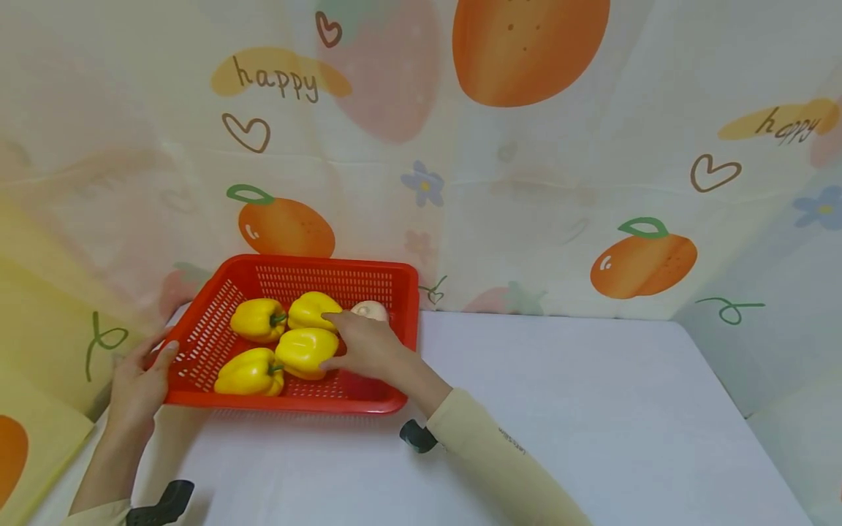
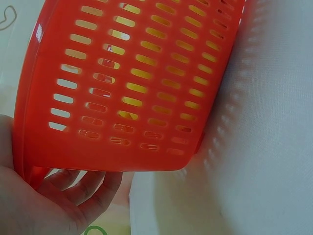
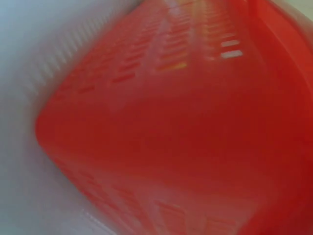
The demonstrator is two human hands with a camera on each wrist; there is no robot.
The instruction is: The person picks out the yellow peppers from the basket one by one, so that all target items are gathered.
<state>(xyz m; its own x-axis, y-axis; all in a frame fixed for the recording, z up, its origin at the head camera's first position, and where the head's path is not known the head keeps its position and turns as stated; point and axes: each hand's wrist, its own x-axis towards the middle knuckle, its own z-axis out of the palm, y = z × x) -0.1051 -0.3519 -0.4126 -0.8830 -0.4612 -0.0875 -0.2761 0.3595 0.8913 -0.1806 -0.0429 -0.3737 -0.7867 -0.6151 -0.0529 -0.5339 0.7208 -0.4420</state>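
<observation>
A red plastic basket [image 1: 299,400] with slotted walls stands on the white table and holds several yellow bell peppers [image 1: 248,372]. My left hand [image 1: 139,383] grips its left rim, thumb on top and fingers under the outside; in the left wrist view those fingers show below the rim. My right hand [image 1: 371,347] reaches in over the right side, its thumb and fingers spread apart at the edges of two bell peppers [image 1: 308,353] near the middle. A whitish round thing [image 1: 370,310] is partly hidden behind it. In the right wrist view only the basket's outer wall shows.
The white tabletop [image 1: 559,409] stretches to the right of the basket and in front of it. A fruit-printed cloth [image 1: 513,168] hangs close behind the basket, with more cloth along both sides.
</observation>
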